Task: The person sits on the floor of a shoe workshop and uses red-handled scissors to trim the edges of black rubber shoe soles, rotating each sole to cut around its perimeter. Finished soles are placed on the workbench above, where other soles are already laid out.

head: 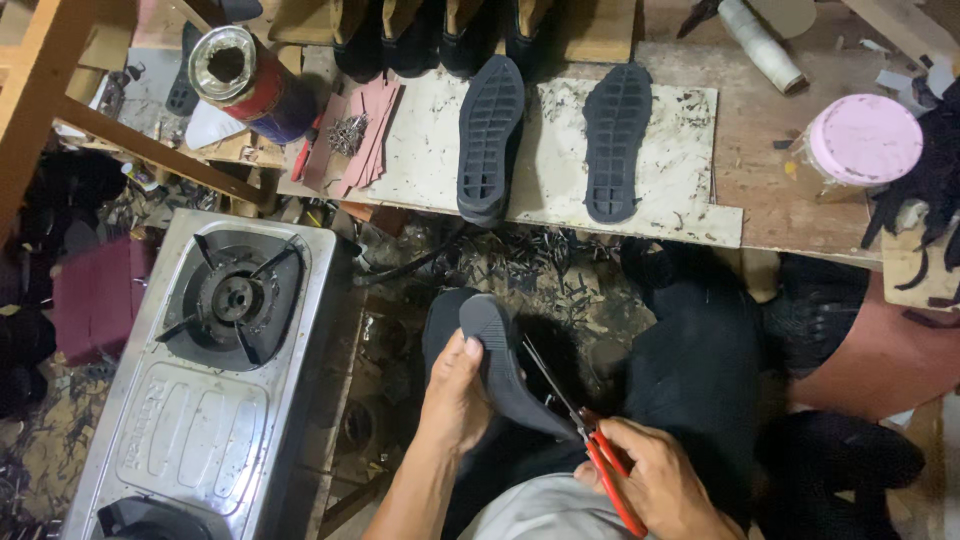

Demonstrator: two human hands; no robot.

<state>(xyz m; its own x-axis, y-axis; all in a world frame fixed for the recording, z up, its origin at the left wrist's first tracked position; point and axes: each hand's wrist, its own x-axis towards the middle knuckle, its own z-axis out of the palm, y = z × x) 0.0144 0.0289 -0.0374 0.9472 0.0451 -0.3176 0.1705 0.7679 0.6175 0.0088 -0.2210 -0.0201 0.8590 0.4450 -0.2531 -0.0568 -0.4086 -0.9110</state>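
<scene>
My left hand (455, 395) grips a dark grey shoe sole piece (500, 360), holding it tilted over my lap. My right hand (655, 475) holds red-handled scissors (600, 455), whose blades run up along the right edge of the sole. On the bench above lie two black ridged soles, one (490, 135) left and one (617, 140) right, tread side up on a white stained board (560, 195).
A steel gas stove (215, 380) stands on the left. A tin can (245, 80), a pile of small nails (347, 133), reddish leather pieces (370, 125), a pink-lidded jar (862, 140), a roll (760, 42) and black shoes (420, 35) crowd the bench. Black trimmings litter the floor.
</scene>
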